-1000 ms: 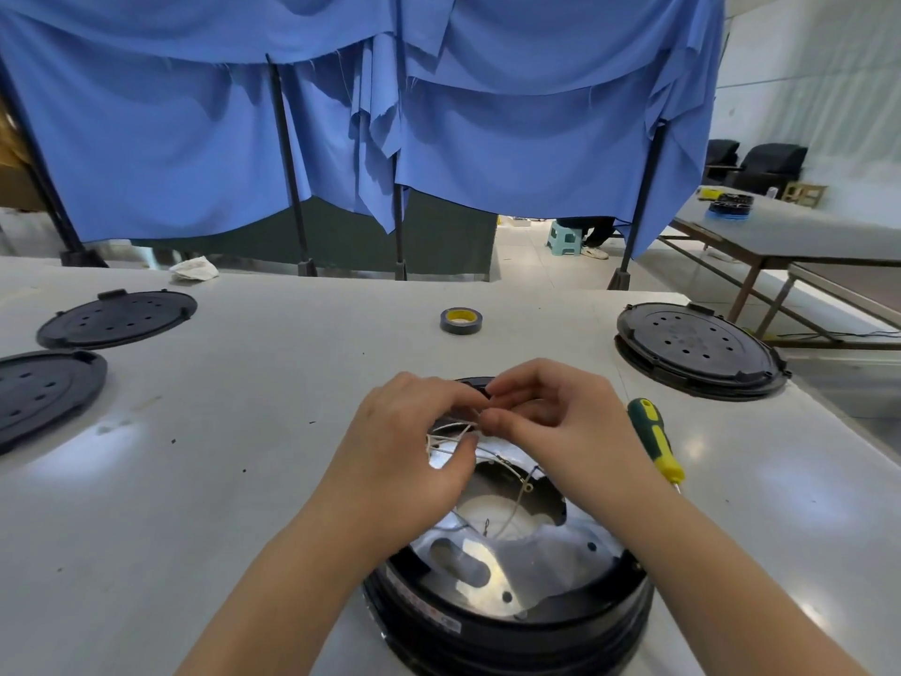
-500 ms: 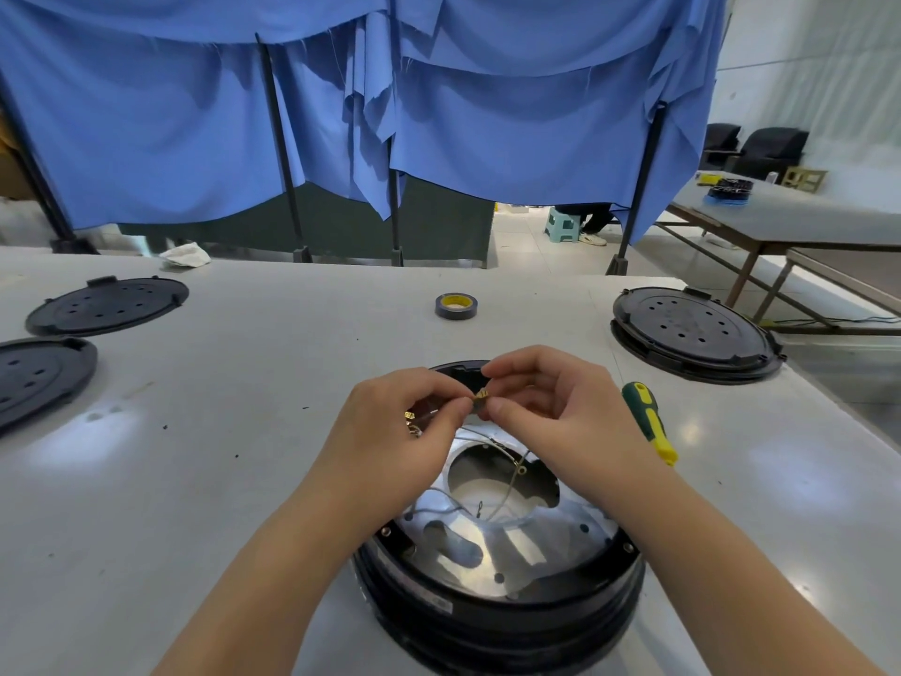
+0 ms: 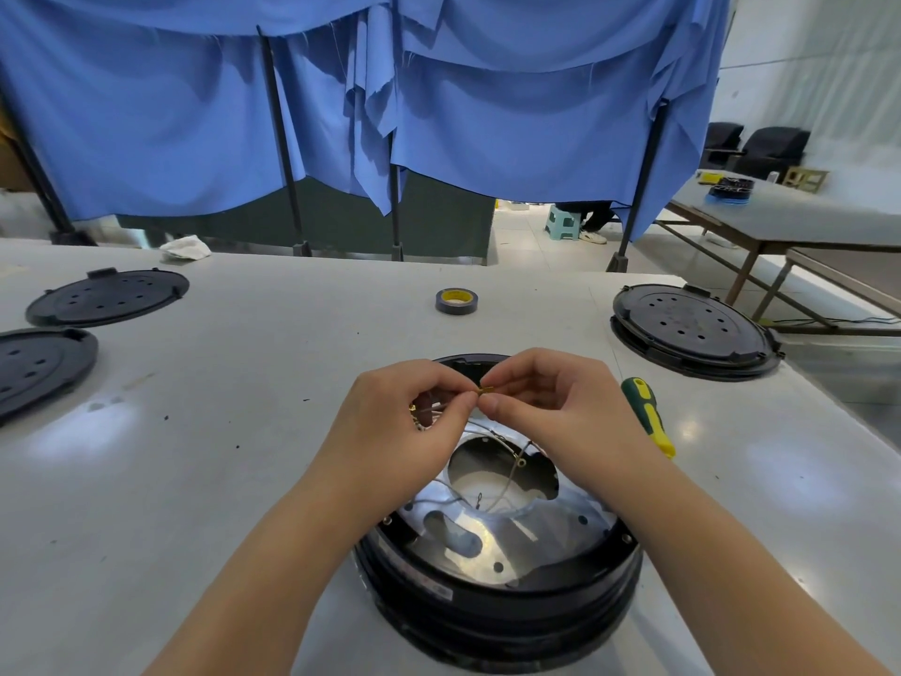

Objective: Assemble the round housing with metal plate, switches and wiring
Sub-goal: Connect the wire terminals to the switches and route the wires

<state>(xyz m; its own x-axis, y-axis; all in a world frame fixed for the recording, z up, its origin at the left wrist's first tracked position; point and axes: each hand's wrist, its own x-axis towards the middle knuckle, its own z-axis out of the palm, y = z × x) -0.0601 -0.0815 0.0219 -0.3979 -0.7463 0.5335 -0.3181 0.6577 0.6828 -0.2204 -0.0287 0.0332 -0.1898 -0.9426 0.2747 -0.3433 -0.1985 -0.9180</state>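
Presently both hands, left hand (image 3: 400,422) and right hand (image 3: 551,412), pinch a brass terminal (image 3: 486,390) lying crosswise above the round housing (image 3: 497,602).

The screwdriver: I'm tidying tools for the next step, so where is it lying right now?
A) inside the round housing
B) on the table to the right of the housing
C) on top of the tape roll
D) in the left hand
B: the green-and-yellow screwdriver lies on the table just right of the round housing, held by neither hand.
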